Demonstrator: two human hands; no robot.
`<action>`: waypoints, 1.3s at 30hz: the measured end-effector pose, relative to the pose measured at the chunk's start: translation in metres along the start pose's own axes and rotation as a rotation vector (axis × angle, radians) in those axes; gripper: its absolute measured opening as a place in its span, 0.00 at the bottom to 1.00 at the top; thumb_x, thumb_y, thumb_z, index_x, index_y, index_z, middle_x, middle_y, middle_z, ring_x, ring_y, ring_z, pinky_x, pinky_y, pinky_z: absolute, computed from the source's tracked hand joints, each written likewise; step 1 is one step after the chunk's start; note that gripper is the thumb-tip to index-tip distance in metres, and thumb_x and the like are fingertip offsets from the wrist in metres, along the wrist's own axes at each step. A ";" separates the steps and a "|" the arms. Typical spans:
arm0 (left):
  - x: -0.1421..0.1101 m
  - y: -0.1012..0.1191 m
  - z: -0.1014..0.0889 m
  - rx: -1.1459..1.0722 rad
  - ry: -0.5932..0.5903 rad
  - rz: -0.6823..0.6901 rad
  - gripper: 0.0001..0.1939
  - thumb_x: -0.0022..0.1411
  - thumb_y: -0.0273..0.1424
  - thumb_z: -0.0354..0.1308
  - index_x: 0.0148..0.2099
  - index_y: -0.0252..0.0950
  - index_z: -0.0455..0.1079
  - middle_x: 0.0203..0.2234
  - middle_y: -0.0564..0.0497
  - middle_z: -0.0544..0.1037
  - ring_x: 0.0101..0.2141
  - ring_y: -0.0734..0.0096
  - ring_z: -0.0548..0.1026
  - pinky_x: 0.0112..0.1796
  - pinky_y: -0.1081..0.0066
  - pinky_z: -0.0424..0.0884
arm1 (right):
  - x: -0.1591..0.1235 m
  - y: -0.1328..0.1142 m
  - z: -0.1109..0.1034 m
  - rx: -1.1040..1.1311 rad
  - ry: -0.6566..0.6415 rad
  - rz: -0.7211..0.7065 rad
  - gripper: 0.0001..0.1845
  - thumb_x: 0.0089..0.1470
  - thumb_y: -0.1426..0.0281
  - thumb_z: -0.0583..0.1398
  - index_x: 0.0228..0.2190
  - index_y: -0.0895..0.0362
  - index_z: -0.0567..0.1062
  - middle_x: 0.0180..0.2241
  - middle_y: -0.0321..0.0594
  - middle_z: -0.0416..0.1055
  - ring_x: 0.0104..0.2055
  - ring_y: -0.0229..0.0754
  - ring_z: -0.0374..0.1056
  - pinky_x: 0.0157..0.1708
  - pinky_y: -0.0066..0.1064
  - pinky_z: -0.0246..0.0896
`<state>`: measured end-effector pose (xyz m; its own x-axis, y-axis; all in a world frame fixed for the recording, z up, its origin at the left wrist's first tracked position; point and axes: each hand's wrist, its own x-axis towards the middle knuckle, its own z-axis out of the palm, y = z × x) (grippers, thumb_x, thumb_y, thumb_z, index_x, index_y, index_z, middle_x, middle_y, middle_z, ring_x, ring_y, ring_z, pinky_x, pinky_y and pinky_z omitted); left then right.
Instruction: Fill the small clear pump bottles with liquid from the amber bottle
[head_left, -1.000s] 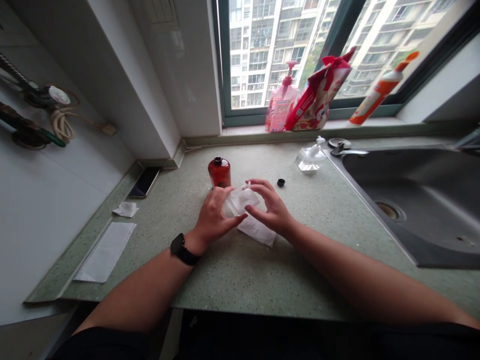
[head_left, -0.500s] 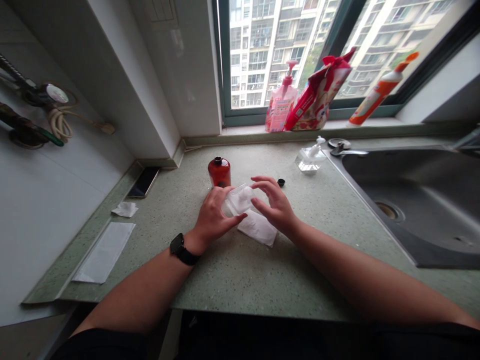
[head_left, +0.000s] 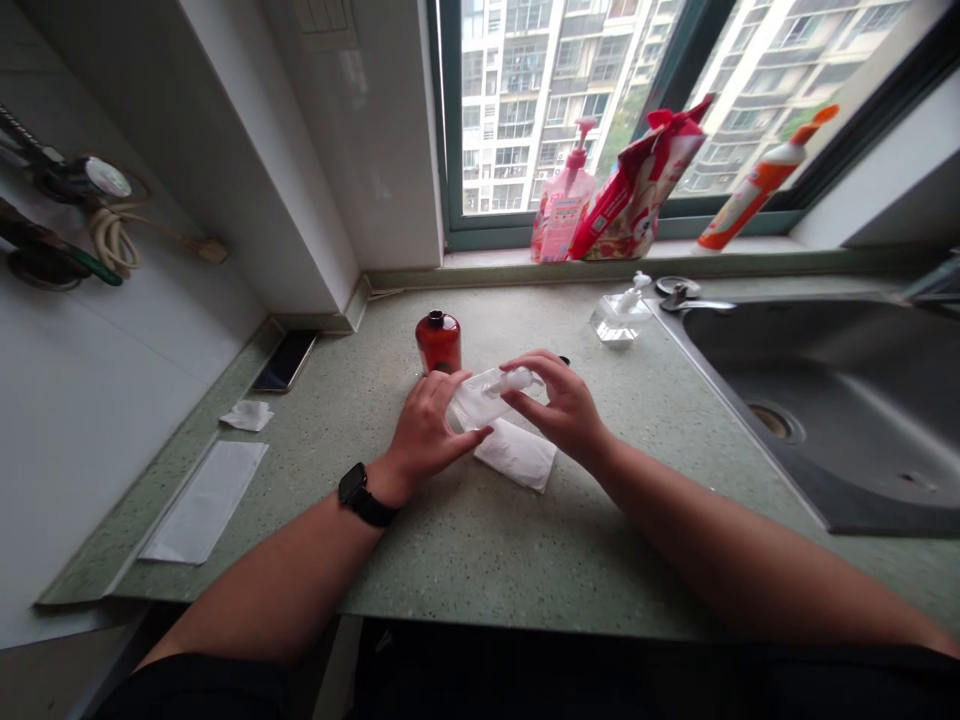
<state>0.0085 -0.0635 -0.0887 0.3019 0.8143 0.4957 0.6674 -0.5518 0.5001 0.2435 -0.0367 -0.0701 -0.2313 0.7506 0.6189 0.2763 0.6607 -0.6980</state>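
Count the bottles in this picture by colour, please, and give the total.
Clear pump bottles: 2
Pink pump bottle: 1
Red-brown bottle: 1
Orange and white bottle: 1
Total: 5

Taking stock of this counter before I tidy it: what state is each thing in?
Left hand: gripping the bottle body
Clear plastic pump bottle: held tilted, pump head fitted
Right hand: fingers pinching the pump head
Red bottle: upright
Square clear pump dispenser: upright beside the sink
Pink pump bottle: upright on the sill
Orange-and-white bottle: leaning against the window
Phone: lying flat, screen dark
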 end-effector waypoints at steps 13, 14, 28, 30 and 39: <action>0.003 -0.006 -0.004 0.014 0.057 0.004 0.36 0.64 0.48 0.74 0.68 0.42 0.70 0.53 0.43 0.79 0.54 0.48 0.78 0.57 0.51 0.74 | 0.034 -0.016 -0.046 -0.397 -0.232 -0.196 0.10 0.65 0.59 0.68 0.46 0.46 0.82 0.41 0.40 0.83 0.44 0.51 0.78 0.52 0.52 0.73; 0.002 -0.006 -0.004 0.014 0.053 0.001 0.36 0.64 0.49 0.73 0.68 0.42 0.70 0.53 0.43 0.79 0.54 0.48 0.77 0.57 0.51 0.74 | 0.035 -0.016 -0.049 -0.425 -0.266 -0.205 0.09 0.65 0.58 0.68 0.45 0.46 0.83 0.41 0.41 0.83 0.44 0.52 0.78 0.52 0.52 0.72; 0.001 -0.007 -0.001 -0.002 0.047 0.002 0.37 0.63 0.47 0.75 0.68 0.42 0.70 0.52 0.43 0.78 0.52 0.48 0.78 0.57 0.50 0.75 | 0.043 -0.026 -0.082 -0.595 -0.386 -0.212 0.11 0.64 0.56 0.68 0.44 0.47 0.83 0.42 0.43 0.85 0.43 0.55 0.80 0.46 0.51 0.73; 0.001 -0.007 -0.001 -0.005 0.044 0.001 0.37 0.63 0.47 0.75 0.68 0.41 0.70 0.51 0.43 0.78 0.52 0.48 0.78 0.57 0.50 0.75 | 0.043 -0.027 -0.085 -0.607 -0.393 -0.208 0.11 0.65 0.55 0.68 0.44 0.47 0.83 0.42 0.43 0.85 0.43 0.55 0.80 0.45 0.50 0.73; 0.001 -0.007 -0.002 -0.026 0.027 -0.007 0.37 0.63 0.46 0.75 0.68 0.42 0.70 0.54 0.42 0.78 0.54 0.47 0.78 0.58 0.49 0.74 | 0.041 -0.019 -0.094 -0.678 -0.423 -0.142 0.11 0.64 0.55 0.68 0.44 0.46 0.83 0.41 0.41 0.85 0.40 0.53 0.81 0.42 0.46 0.71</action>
<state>0.0027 -0.0589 -0.0901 0.2784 0.8133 0.5109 0.6515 -0.5508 0.5217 0.3170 -0.0196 0.0024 -0.6023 0.6894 0.4023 0.6913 0.7025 -0.1689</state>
